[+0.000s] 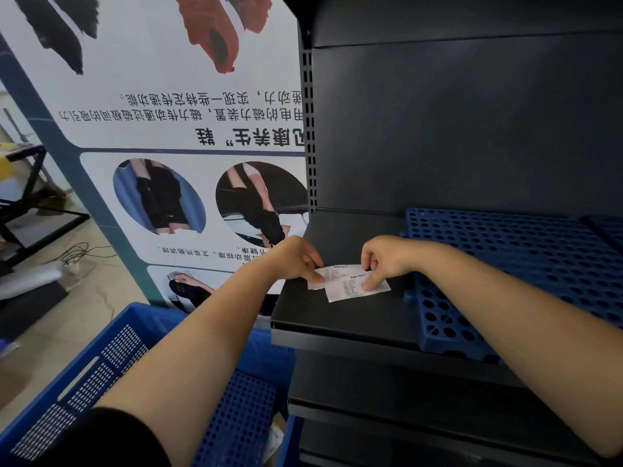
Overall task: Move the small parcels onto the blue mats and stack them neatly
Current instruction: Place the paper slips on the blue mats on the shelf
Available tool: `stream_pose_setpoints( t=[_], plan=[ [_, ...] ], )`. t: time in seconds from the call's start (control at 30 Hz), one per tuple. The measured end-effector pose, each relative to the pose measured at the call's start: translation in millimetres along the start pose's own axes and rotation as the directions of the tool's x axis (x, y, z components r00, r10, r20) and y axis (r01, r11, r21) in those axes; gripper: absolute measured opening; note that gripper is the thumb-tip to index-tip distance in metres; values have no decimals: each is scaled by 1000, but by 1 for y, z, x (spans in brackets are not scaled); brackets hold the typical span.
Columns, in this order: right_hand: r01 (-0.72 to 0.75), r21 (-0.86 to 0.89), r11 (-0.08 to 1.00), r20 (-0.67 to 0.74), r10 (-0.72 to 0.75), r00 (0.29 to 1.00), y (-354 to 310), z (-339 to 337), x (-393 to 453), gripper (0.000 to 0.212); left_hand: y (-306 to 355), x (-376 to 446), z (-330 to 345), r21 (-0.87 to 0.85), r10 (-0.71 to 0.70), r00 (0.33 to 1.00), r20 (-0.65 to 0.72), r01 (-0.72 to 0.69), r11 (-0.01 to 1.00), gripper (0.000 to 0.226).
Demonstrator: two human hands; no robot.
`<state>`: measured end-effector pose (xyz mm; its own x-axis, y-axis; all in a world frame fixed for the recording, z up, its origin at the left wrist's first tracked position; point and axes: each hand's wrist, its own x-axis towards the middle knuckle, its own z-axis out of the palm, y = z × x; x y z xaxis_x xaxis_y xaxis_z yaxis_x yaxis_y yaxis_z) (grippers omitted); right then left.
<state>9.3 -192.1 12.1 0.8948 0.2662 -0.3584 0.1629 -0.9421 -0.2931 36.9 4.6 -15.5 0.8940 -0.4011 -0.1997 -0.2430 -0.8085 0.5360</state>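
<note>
A dark metal shelf unit [354, 318] fills the right side, with a perforated upright [308, 129] at its left edge. Beside it stands a large printed poster [161, 123] with upside-down text and photos. A black metal frame [27, 203] and loose cables [77, 252] sit on the tiled floor [50, 338] at the left.

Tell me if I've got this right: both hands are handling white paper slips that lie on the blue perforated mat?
Not quite. The head view shows the white paper slips lying on the bare dark shelf, left of the blue perforated mat, not on it. Both the left hand and right hand are indeed handling them.
</note>
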Motion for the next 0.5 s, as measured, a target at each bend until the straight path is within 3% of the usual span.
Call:
stream_pose_setpoints(
  t=[0.17,0.3,0.4,0.5],
  plan=[
    [31,4,1000,-36,-31,999,1,3,2,28,0,-2,-1,-29,17,1000,-5,-17,999,26],
    [90,60,994,-159,-80,984,6,2,0,9,-3,-5,0,-144,7,997,-72,-18,989,23],
    [136,249,959,-262,-68,963,12,-3,-8,2,-7,-9,0,-252,-10,986,-164,-32,967,20],
    [188,457,869,-360,-12,933,20,-7,-22,8,-8,-15,0,-394,-34,979,-203,-49,918,13]
  ],
)
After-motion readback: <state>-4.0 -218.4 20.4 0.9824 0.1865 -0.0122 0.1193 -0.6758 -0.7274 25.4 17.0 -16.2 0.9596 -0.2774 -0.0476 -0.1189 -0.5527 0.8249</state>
